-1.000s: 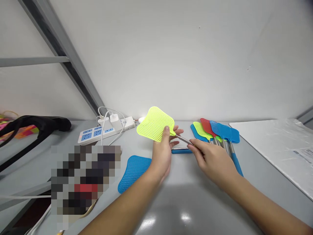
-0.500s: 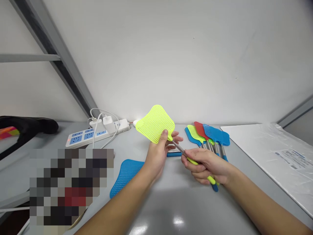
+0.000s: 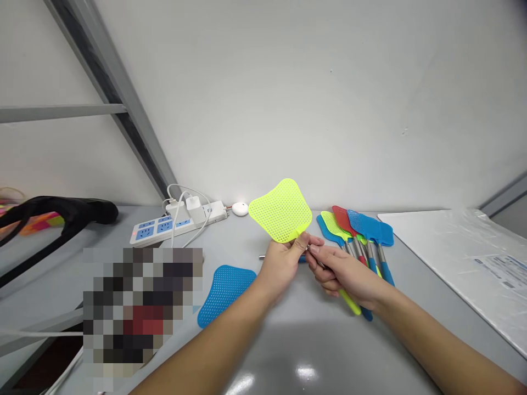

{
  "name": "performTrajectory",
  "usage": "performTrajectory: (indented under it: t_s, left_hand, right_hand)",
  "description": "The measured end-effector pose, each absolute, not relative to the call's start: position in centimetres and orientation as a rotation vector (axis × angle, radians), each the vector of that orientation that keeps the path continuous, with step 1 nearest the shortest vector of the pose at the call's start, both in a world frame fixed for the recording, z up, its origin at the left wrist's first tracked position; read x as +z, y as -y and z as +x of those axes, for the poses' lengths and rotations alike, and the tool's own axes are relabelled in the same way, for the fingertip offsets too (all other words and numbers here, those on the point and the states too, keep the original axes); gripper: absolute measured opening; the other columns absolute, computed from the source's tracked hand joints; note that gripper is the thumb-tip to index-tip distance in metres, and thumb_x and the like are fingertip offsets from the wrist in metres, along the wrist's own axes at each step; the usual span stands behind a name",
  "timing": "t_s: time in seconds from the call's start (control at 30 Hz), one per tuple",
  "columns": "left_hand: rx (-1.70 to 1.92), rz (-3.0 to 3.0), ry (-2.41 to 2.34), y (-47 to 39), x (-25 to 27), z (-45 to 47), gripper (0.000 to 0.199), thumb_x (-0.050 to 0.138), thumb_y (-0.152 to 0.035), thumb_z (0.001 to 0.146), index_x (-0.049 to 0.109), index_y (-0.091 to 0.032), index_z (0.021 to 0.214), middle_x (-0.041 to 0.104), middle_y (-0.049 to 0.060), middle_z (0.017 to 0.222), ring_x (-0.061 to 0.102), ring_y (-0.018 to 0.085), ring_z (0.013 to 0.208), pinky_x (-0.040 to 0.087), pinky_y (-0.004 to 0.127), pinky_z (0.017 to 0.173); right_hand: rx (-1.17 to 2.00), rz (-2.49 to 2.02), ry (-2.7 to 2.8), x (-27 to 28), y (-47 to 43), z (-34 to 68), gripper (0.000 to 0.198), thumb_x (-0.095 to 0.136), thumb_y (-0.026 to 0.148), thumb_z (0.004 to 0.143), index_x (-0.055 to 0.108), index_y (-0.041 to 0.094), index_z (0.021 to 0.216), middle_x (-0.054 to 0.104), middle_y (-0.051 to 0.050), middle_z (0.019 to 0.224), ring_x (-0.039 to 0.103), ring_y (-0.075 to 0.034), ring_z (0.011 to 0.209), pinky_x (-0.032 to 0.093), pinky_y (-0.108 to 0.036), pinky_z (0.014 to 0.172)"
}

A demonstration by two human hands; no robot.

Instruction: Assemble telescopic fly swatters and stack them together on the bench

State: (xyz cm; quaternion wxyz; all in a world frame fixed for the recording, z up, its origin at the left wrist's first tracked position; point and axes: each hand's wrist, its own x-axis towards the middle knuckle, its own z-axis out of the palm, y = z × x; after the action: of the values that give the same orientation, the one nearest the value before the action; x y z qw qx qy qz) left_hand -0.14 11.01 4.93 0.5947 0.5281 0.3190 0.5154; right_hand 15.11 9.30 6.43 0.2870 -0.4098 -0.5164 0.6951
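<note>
A yellow-green fly swatter (image 3: pixel 282 211) is raised above the table, its perforated head tilted up and to the left. My left hand (image 3: pixel 284 263) is closed round its neck, thumb on top. Close beside it, my right hand (image 3: pixel 343 271) grips the metal shaft, and the yellow-green handle end sticks out below the palm. Under my left forearm lies a loose blue swatter head (image 3: pixel 226 293), partly covered. Behind my hands, a metal rod with a blue grip (image 3: pixel 262 257) lies on the table, mostly hidden.
Several blue, red and yellow-green swatters (image 3: pixel 356 225) lie piled at the right. Beyond them is a white wrapped sheet (image 3: pixel 444 247). A power strip (image 3: pixel 164 225) with plugged-in chargers and a round white object (image 3: pixel 240 209) stand at the back left, near a black strap-like object (image 3: pixel 78 209).
My hands have come closer together, and much less of the metal shaft shows between them. The view has shifted slightly, so most things appear further right.
</note>
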Motion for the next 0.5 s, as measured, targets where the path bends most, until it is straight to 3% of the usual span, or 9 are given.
performTrajectory:
  t_s: [0.07,0.23,0.5]
  left_hand:
    - [1.287,1.197,-0.754,-11.3,5.4,-0.5,0.033,0.059,-0.048,0.089,0.073,-0.018,0.084,0.071,0.007,0.09,0.064,0.018,0.085,0.049,0.03,0.08]
    - [1.669,1.009,-0.851,-13.2,7.0,-2.8,0.034,0.061,-0.05,0.086,0.07,-0.018,0.079,0.07,0.007,0.093,0.061,0.017,0.086,0.048,0.028,0.077]
    - [1.905,0.944,-0.924,-13.1,7.6,-3.3,0.036,0.054,-0.05,0.09,0.064,-0.019,0.074,0.064,0.003,0.084,0.054,0.012,0.069,0.045,0.025,0.065]
  right_hand:
    - [1.659,-1.182,1.579,7.0,-9.2,15.3,0.044,0.04,0.061,0.094,0.04,0.022,0.073,0.026,0.008,0.054,0.019,-0.009,0.048,0.021,-0.023,0.045]
    - [0.813,-1.485,2.073,7.9,-9.0,16.0,0.043,0.034,0.055,0.098,0.04,0.022,0.071,0.038,0.005,0.059,0.034,-0.012,0.054,0.023,-0.026,0.051]
    - [0.332,-1.54,2.208,8.0,-9.2,16.6,0.04,0.034,0.048,0.099,0.039,0.022,0.069,0.039,0.005,0.05,0.038,-0.012,0.047,0.021,-0.027,0.049]
